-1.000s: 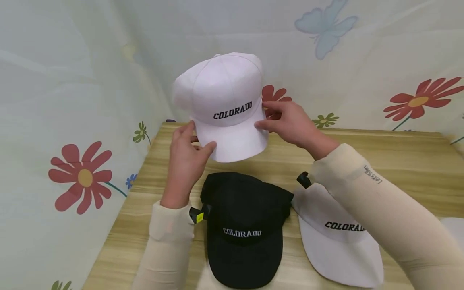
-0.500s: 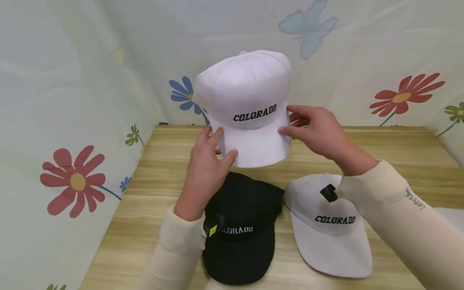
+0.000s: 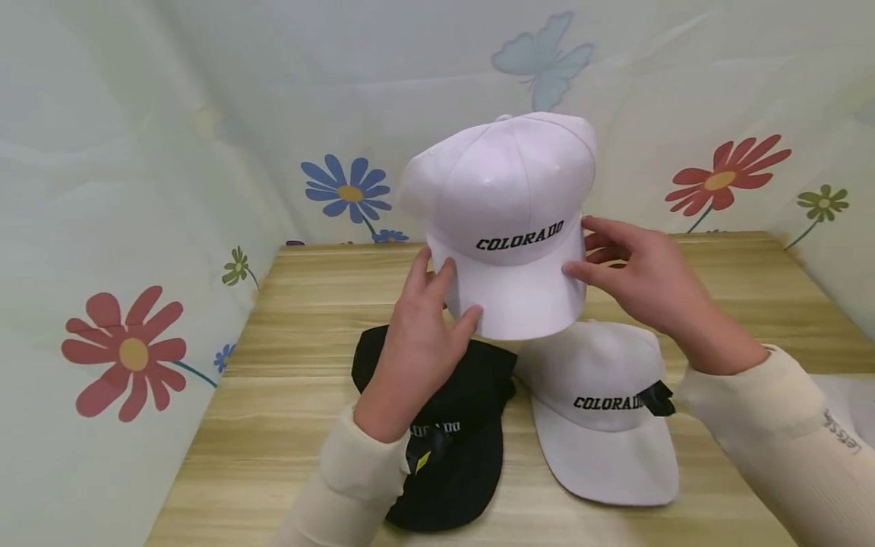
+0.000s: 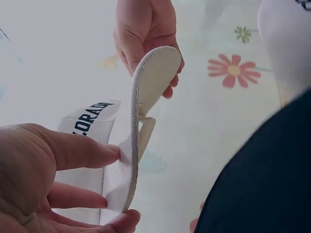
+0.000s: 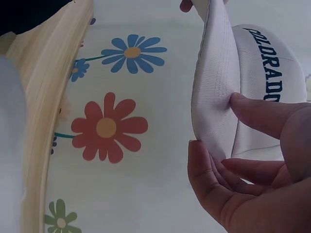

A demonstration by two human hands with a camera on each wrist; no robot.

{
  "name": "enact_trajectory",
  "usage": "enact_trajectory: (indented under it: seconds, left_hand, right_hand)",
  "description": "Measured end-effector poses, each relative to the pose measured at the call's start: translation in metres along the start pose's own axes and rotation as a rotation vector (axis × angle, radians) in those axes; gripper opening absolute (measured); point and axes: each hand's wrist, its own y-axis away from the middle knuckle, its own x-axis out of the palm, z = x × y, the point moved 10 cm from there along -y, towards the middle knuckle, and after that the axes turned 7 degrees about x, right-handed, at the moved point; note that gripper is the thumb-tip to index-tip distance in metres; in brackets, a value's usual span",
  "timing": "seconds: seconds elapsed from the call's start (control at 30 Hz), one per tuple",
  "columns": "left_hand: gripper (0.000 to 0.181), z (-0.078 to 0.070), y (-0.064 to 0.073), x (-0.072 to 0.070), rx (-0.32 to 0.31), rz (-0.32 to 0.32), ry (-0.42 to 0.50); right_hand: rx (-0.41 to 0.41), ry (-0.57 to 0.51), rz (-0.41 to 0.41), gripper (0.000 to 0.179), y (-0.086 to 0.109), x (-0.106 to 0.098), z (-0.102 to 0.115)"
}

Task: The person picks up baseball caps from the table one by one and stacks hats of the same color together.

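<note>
Both hands hold a white baseball cap point(image 3: 513, 190) up over the table, its brim toward me and black COLORADO lettering on the front. My left hand point(image 3: 424, 342) pinches the left side of the brim, thumb on top. On the opposite side my right hand point(image 3: 636, 273) grips the brim edge, thumb above and fingers beneath. The left wrist view shows the brim point(image 4: 129, 141) edge-on between thumb and fingers. In the right wrist view the brim point(image 5: 216, 92) likewise sits between the thumb and curled fingers.
On the wooden table point(image 3: 287, 304) a black cap point(image 3: 472, 471) lies partly behind the left forearm. Beside it rests an off-white cap point(image 3: 601, 448), also lettered COLORADO. Another pale item point(image 3: 837, 395) shows at the right edge. A flowered curtain point(image 3: 239, 99) stands behind and to the left.
The held white cap and both hands have shifted right and slightly down in the head view, which has itself turned a little. The grip on the brim stays the same.
</note>
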Motion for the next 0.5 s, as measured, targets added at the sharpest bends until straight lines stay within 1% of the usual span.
enact_trajectory:
  seconds: [0.07, 0.17, 0.37, 0.5]
  left_hand:
    - [0.063, -0.006, 0.002, 0.007, 0.022, 0.014, -0.001]
    - [0.064, -0.013, 0.005, 0.018, 0.036, 0.046, 0.0]
    - [0.064, -0.025, 0.01, 0.036, 0.059, 0.101, 0.02]
    - [0.064, -0.031, 0.015, 0.05, 0.062, 0.136, 0.026]
  right_hand:
    - [0.015, 0.006, -0.007, 0.071, 0.007, -0.004, -0.008]
    - [0.037, 0.002, -0.002, 0.073, 0.017, -0.009, -0.019]
    - [0.07, 0.02, -0.01, 0.073, 0.033, -0.016, -0.04]
    - [0.092, 0.032, -0.012, 0.073, 0.043, -0.02, -0.054]
